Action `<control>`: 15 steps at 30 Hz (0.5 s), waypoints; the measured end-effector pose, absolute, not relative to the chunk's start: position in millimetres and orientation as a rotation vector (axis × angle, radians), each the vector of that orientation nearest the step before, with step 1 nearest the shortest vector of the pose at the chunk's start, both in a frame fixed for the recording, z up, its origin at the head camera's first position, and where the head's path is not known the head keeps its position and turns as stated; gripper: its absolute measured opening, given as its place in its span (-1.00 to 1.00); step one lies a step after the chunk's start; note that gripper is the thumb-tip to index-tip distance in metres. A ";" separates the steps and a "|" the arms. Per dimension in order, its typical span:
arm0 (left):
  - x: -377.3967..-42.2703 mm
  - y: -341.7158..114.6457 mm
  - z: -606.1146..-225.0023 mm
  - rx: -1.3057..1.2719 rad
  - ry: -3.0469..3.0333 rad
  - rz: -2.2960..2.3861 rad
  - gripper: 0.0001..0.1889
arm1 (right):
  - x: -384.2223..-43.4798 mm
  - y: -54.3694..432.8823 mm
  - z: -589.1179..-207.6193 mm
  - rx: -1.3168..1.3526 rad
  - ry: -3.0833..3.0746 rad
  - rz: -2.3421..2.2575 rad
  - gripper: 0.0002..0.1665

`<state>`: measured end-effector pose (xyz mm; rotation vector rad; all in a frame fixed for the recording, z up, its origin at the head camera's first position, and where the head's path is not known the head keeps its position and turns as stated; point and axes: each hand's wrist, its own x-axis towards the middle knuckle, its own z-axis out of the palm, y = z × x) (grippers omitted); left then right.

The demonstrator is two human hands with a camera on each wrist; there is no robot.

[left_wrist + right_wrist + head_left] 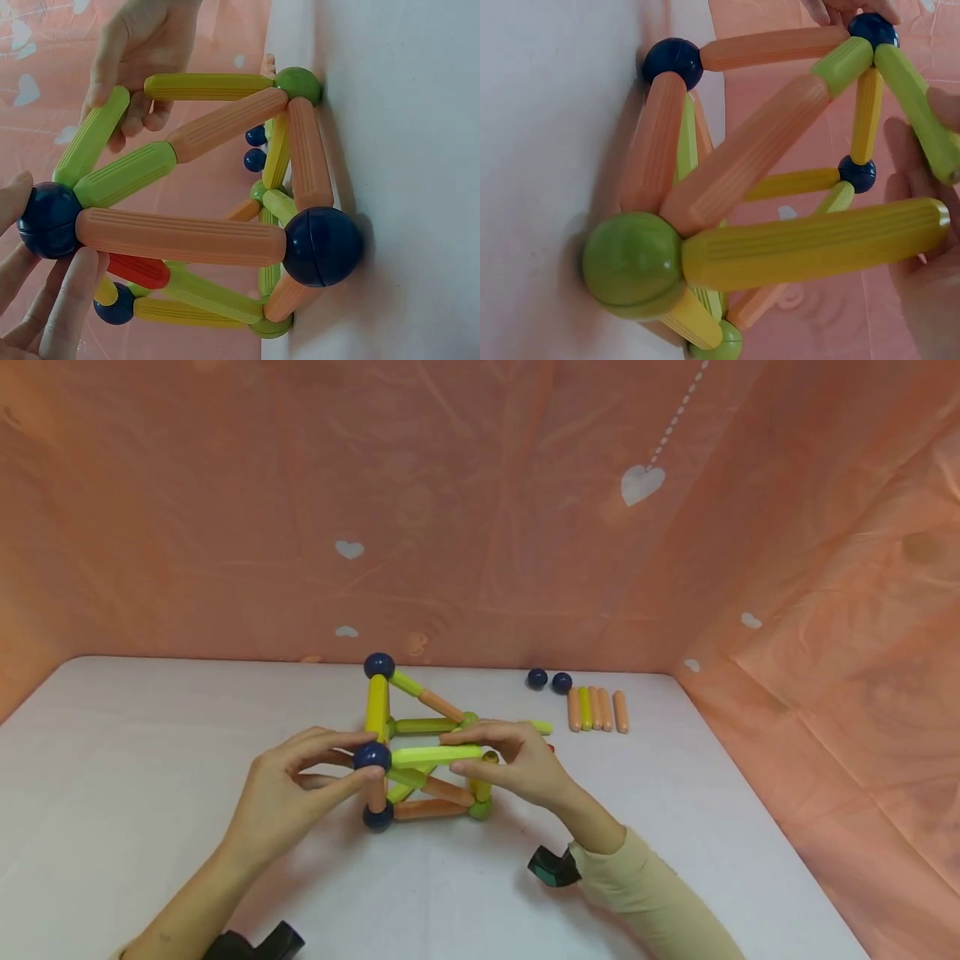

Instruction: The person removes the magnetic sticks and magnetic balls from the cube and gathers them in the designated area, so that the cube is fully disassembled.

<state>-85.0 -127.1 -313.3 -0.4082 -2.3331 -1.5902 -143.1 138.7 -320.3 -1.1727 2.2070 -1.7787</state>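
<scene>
A frame of ridged sticks and balls, likely magnetic, stands on the white table. My left hand [281, 789] pinches the dark blue ball [372, 760] at its upper near corner, thumb in front and fingers behind. From that ball a lime stick [435, 757] extends rightward, and my right hand [517, 764] pinches its far end between thumb and fingers. Below, an upright yellow stick [810, 244] rises from a green ball [630, 262], its top end bare. An orange-and-lime diagonal [229, 120] joins the held ball to that green ball. Another blue ball [378, 815] sits at the bottom near corner.
Two loose blue balls, one farther left [537, 678] and one beside the sticks [562, 683], lie at the back right. Several loose orange sticks [603, 710] and a lime one [585, 708] lie beside them. An orange cloth [480, 510] with hearts hangs behind the table.
</scene>
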 end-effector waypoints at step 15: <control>-83.9 -128.3 -308.9 -0.444 -2.380 -1.582 -0.69 | -141.5 136.7 -322.1 -1.191 2.219 -1.835 -0.65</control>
